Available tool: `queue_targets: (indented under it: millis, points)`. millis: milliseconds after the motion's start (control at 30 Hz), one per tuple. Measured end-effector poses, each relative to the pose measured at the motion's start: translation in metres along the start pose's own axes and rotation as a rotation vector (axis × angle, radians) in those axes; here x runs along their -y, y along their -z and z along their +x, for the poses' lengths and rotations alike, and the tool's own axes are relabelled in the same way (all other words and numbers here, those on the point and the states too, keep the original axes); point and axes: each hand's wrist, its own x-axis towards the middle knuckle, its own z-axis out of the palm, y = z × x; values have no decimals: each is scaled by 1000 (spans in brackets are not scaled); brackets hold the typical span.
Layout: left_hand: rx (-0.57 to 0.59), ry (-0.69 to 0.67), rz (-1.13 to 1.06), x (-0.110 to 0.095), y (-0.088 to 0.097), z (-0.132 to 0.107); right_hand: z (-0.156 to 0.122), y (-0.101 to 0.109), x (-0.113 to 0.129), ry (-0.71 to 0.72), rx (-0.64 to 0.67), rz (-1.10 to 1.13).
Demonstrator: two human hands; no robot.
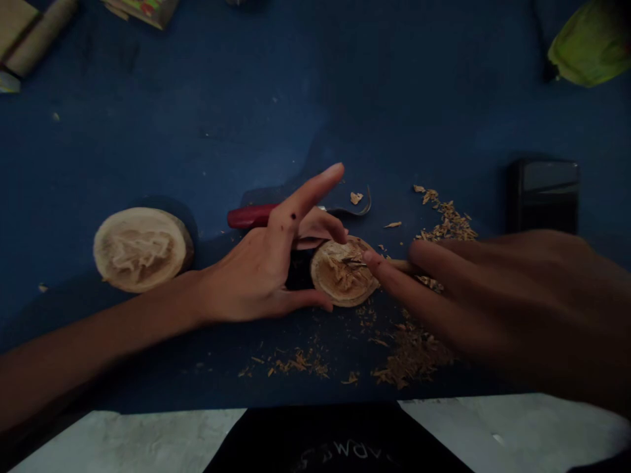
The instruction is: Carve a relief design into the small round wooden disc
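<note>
Left hand [259, 269] braces small wooden disc [345, 282], thumb on near rim, bent fingers at far rim, index finger stretched out free above. Disc lies on blue surface [394, 105], about mid-frame, between both hands; its top face is rough, gouged, with a paler rim. Right hand [513, 295] closed around carving tool [401, 265], pale handle, thin metal tip on the disc's gouged face; index finger extended along the tool toward the tip. Right hand dim and slightly blurred, exact finger wrap hard to tell. Behind left hand: red-handled tool [251, 215], partly hidden by the fingers, curved metal end pointing right. Larger wooden disc [142, 253] left of left hand, beside the forearm, wavy hollow cut in top. Wood shavings [417, 355] scattered in front of the small disc and to its right, thickest near right hand; loose chip [355, 197] by the curved metal end. Black box-like object [545, 194] just beyond right hand. Green object [591, 46] far right corner, cut by frame. Dark garment [320, 440] with pale lettering at bottom edge.
</note>
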Motion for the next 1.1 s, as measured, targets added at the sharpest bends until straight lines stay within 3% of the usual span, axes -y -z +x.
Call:
queue_targets:
  millis: [133,267,367,533,700,733,800,900,1000,1100]
  points:
    - [-9,14,8,2,-1,-1,12,-2,-31,147,-17,4]
    - [13,20,42,2,0,-2,23,0,-51,256,74,-20]
    - [17,26,66,3,1,-2,31,4,-49,319,0,-104]
    - [34,-15,70,10,1,-2,31,10,-41,546,-54,-284]
    - [9,-22,50,14,1,-3,-3,4,-38,600,2,-100]
    - [5,-22,57,13,1,-3,-9,-1,-37,581,-66,-178]
    - [8,-13,74,10,1,-3,-20,-12,-33,367,-73,-244]
    - [24,-3,88,5,2,-2,-32,-30,-31,100,-107,-42]
    - [26,2,86,3,3,-2,-42,-45,-31,-4,-133,136]
    - [36,15,85,3,2,-2,-47,-50,-26,-87,-157,157]
